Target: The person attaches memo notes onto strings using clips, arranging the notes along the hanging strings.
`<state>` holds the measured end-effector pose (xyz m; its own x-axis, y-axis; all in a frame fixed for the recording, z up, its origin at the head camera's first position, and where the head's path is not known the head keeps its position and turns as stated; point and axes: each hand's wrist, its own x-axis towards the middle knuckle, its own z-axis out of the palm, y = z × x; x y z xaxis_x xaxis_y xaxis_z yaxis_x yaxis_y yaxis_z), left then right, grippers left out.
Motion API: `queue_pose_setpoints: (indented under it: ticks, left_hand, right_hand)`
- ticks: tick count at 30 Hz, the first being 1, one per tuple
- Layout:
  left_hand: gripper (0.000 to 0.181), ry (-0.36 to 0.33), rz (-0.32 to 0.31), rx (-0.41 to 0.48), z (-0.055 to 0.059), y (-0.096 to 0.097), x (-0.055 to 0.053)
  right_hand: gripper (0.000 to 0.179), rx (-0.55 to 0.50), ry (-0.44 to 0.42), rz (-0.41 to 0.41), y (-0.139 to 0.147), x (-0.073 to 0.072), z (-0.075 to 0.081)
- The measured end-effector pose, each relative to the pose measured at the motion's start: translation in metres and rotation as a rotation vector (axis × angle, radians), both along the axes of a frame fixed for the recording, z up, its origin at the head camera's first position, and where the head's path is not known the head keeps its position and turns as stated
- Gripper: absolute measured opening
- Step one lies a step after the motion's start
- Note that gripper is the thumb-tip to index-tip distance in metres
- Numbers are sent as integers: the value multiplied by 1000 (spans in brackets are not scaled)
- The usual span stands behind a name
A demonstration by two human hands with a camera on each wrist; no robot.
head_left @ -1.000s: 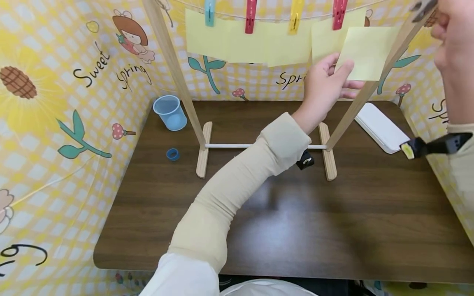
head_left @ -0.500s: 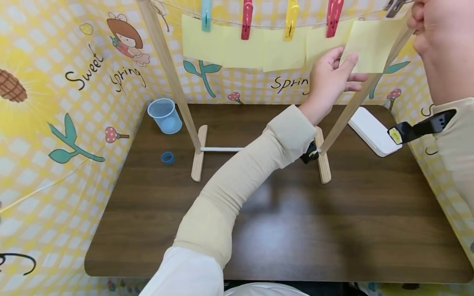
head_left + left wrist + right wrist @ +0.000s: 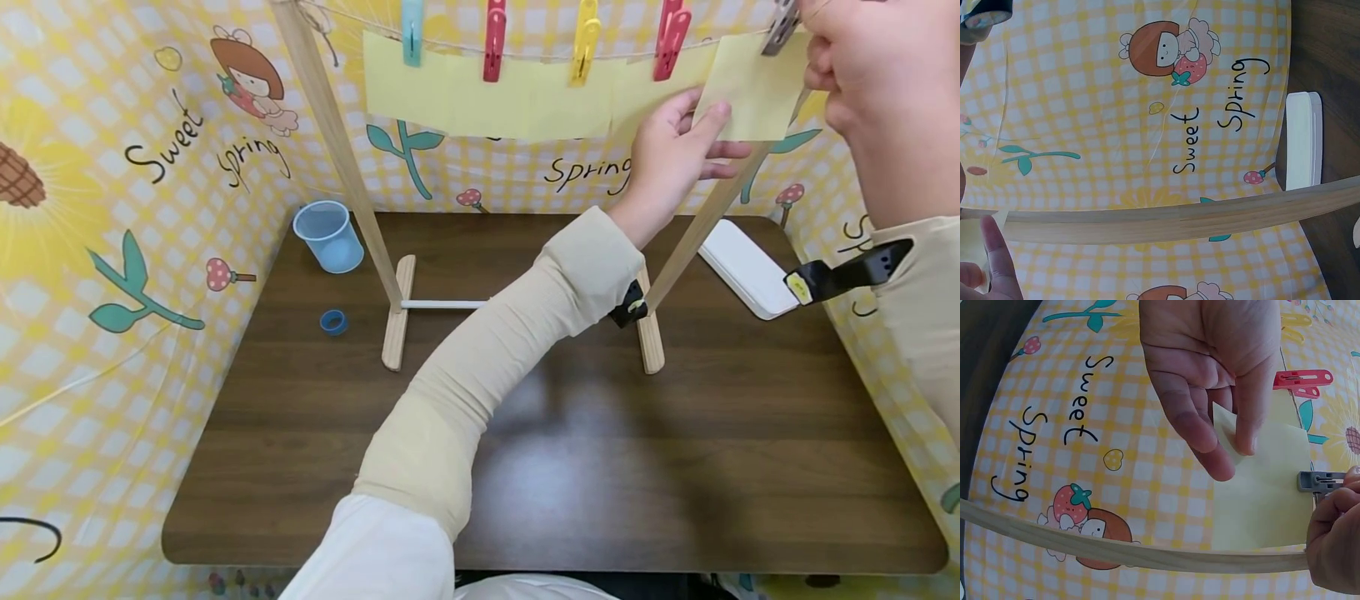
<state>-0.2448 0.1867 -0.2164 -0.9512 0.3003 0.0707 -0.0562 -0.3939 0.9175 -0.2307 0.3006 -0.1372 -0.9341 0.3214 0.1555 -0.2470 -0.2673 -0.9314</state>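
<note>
My left hand (image 3: 675,150) pinches the lower left corner of a pale yellow sticky note (image 3: 750,96), with the thumb in front. In the right wrist view a grey clothespin (image 3: 1317,481) sits over the note's top edge at the string. My right hand (image 3: 873,100) grips that clothespin's handle end; its fingertips are partly hidden. To the left, several more yellow notes (image 3: 517,96) hang overlapping from the string. Blue (image 3: 412,33), red (image 3: 494,42) and yellow (image 3: 585,42) clothespins hold them, and another red clothespin (image 3: 672,42) is nearest my left hand.
A wooden frame (image 3: 352,167) with a white crossbar (image 3: 442,305) stands on the brown table (image 3: 562,492). A blue cup (image 3: 330,237) and blue ring (image 3: 333,322) are at the left. A white case (image 3: 750,271) lies behind the right post. Patterned cloth (image 3: 150,275) surrounds the table.
My right hand has moved left and down, bringing the grey clothespin from beyond the note onto its top edge. My left hand keeps its pinch on the note. The head view has shifted slightly.
</note>
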Motion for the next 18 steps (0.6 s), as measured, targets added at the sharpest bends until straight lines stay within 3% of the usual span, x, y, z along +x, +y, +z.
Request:
queue_pose_setpoints:
  ticks: [4, 10, 14, 18]
  left_hand:
    - [29, -13, -6, 13, 0, 0, -2]
    - [32, -72, 2, 35, -2, -4, 0]
    - [35, -68, -10, -45, -13, -14, 7]
    - [36, 23, -82, -212, -44, -32, 16]
  right_hand:
    - [12, -20, -10, 27, 2, 1, -2]
    - [30, 32, 8, 44, 3, 6, -5]
    - [36, 62, 122, 41, -2, 21, -10]
    - [41, 231, 354, -60, -7, 50, -42]
